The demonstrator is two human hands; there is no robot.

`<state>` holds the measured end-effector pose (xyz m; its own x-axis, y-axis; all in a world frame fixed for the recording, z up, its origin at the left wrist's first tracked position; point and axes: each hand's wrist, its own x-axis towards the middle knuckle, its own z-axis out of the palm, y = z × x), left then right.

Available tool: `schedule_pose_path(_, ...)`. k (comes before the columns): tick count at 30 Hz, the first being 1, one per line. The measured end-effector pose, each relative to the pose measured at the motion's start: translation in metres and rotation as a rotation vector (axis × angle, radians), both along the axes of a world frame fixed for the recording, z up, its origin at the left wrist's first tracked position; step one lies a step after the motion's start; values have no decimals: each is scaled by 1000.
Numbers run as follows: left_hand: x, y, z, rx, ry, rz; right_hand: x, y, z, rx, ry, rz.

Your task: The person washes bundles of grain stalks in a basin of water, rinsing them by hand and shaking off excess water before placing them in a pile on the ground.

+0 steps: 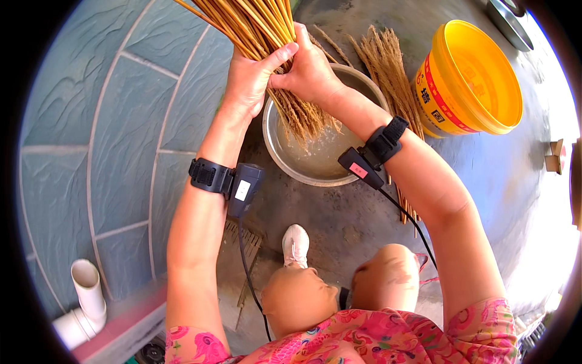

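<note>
A thick bundle of dry straw-coloured stalks slants across the top of the view, its bushy seed heads pointing down toward me. My left hand is closed round the bundle from the left, thumb across the stalks. From the right, my right hand grips the same bundle, touching the left hand. The heads hang over a round metal basin on the floor, which has pale cloudy liquid or residue inside. Most fingers are hidden behind the stalks.
Another bundle of dry stalks lies right of the basin. Beside it stands a yellow plastic bucket. A metal pan sits at the far right. Grey-blue stone wall rises on the left, with a white pipe below. Cables run from both wrist straps.
</note>
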<state>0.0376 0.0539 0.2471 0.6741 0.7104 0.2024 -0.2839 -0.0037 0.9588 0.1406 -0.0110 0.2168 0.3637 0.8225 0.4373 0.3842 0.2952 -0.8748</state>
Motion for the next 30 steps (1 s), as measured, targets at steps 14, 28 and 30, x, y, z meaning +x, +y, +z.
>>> schedule_pose_path(14,-35,-78,44,-113,36,-223,-1,-54,23,250,102,173)
schedule_pose_path(28,-20,-96,-10,-102,165,-210,11,-94,-14,-34,199,77)
schedule_pose_path(30,-16,-100,-14,-85,205,-184,16,-90,-24,6,161,75)
